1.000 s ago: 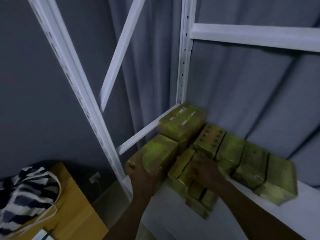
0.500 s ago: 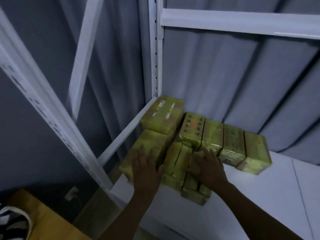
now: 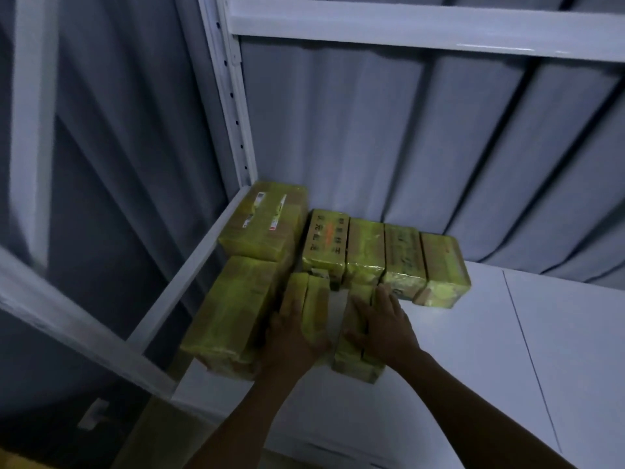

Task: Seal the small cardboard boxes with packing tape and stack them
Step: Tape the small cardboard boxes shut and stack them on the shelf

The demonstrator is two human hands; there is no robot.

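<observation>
1. Head view looks down on a white shelf (image 3: 507, 367) in a dim room. Small cardboard boxes wrapped in yellowish tape are bunched in its back left corner.
2. The left hand (image 3: 294, 336) lies on the near end of a left pair of narrow boxes (image 3: 306, 296), which stand side by side and touch. The fingers run straight along the tops, and the grip is released, resting rather than grasping.
3. The right hand (image 3: 382, 326) lies flat on a right pair of narrow boxes (image 3: 355, 360). Its fingers are spread and the thumb reaches across to the left. This grip is also released, with the palm down on the tape.
4. A bare strip of shelf shows between the two pairs.
5. A front large box (image 3: 230, 316) lies lengthwise just left of the left pair, close against it.
6. A back large box (image 3: 267, 221) sits behind that one in the corner. It has small labels on its top and stands beside the white upright post (image 3: 233, 96).
7. A row of four boxes (image 3: 404, 262) runs along the back, each touching the next. The leftmost has printed characters on top, too blurred to read. The right hand's fingertips reach the near side of this row.
8. A grey curtain (image 3: 372, 130) hangs behind the shelf, and a white crossbeam (image 3: 406, 32) spans above.
</observation>
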